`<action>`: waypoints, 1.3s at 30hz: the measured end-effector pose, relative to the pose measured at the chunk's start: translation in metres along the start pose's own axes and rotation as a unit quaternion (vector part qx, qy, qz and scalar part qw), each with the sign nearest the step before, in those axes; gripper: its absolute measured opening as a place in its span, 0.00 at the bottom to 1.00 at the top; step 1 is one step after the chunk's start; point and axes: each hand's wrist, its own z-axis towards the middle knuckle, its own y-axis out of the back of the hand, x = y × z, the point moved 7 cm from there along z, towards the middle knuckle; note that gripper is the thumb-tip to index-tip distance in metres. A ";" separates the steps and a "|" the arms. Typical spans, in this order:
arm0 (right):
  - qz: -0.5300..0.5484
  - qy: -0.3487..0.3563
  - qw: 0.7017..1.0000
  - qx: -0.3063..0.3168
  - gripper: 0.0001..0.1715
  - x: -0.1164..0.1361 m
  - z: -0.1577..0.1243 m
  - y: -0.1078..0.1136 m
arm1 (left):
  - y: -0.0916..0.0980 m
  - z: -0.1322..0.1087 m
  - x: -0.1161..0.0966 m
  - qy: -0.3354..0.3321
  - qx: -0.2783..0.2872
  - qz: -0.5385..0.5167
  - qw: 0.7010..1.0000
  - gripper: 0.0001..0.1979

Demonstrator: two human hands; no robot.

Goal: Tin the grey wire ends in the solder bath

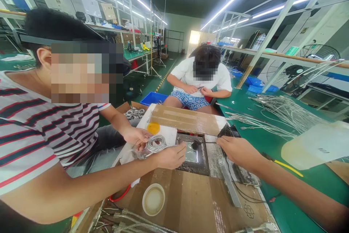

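Plainly, the right hand (231, 147) holds black cable (210, 142) above a silvery surface (191, 157).

the bare right arm (294, 189) comes in from the lower right corner, its forearm slanting up and leftward toward the middle of the view. the wrist (262, 164) is bare too and carries on nearly in line with the forearm. the right grip (236, 148) points left, the back of the hand largely toward the camera, with the fingers (223, 141) bent and drawn together in a pinch.
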 end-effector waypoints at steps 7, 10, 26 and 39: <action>0.009 -0.019 1.000 -0.019 0.14 -0.011 -0.007 0.001 | 0.001 0.000 -0.001 -0.010 -0.002 0.027 1.000 0.20; 0.016 -0.008 1.000 -0.020 0.14 -0.012 -0.010 -0.002 | 0.001 -0.001 0.000 -0.007 -0.008 0.028 1.000 0.21; -0.046 0.037 0.993 -0.103 0.21 -0.028 -0.022 -0.019 | 0.023 0.001 -0.002 0.036 -0.022 -0.049 0.998 0.20; -0.135 0.176 0.952 -0.212 0.21 -0.019 -0.027 -0.020 | 0.095 -0.043 0.037 0.244 -0.020 -0.110 0.963 0.16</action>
